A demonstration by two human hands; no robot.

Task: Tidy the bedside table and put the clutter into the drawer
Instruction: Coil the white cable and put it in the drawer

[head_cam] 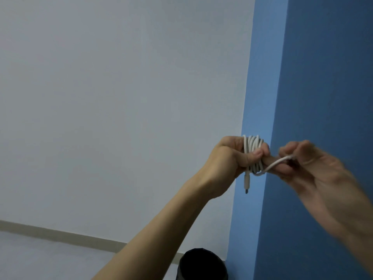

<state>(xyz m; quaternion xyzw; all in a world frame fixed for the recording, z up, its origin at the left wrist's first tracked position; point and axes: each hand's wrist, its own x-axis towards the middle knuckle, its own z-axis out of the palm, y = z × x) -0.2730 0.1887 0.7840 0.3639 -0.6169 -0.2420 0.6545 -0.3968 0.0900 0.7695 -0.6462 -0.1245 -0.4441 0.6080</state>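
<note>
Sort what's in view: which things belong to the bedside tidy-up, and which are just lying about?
Job:
- white cable, coiled round the left hand, plug end hanging below
- right hand, pinching the cable's loose strand (blurred)

Just there:
- black round object at the bottom edge
- white wall, blue wall, skirting

Table and drawer not in view.

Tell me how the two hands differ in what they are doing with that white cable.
The left hand has the white cable wound in several loops round its fingers, while the right hand pinches only a single strand. The left hand looks sharp, and the right hand is blurred. Both grip the same cable, close together.
</note>
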